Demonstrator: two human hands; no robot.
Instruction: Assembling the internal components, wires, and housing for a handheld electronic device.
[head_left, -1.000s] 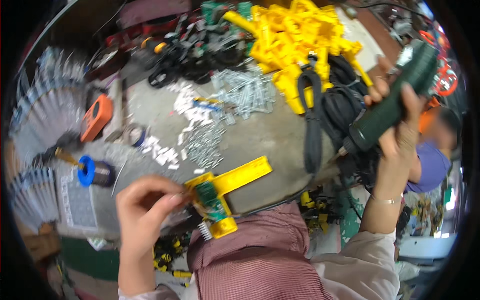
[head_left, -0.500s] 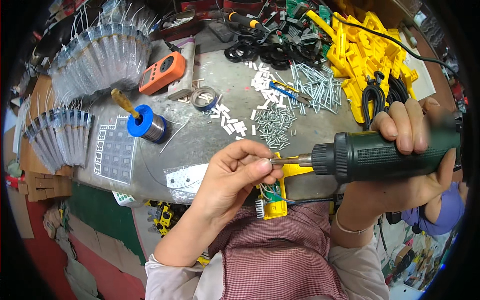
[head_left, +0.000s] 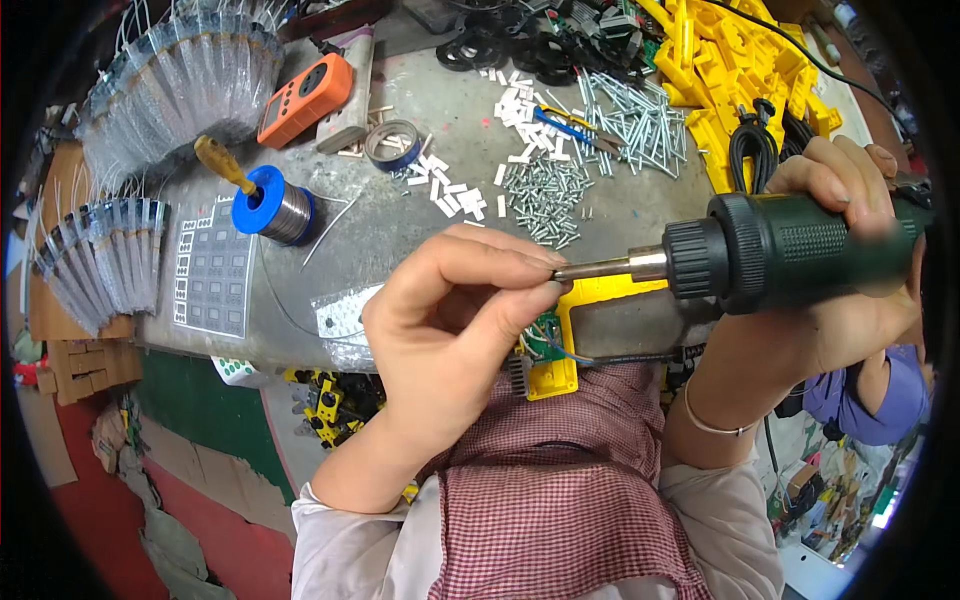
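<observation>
The right hand [head_left: 850, 195] grips a green screwdriver [head_left: 785, 250]; the left hand [head_left: 445, 310] pinches its bit [head_left: 600, 268]. A yellow housing [head_left: 553, 380] sits below the screwdriver.

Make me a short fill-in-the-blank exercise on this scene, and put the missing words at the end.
1. The right hand grips a power screwdriver whose textured body is dark ____.
2. With the left hand pinching at its tip, the metal bit points toward the picture's ____ side.
3. The flanges of the wire spool are ____.
4. The yellow casings are piled toward the picture's upper ____ corner.

Missing words: green; left; blue; right.
</observation>
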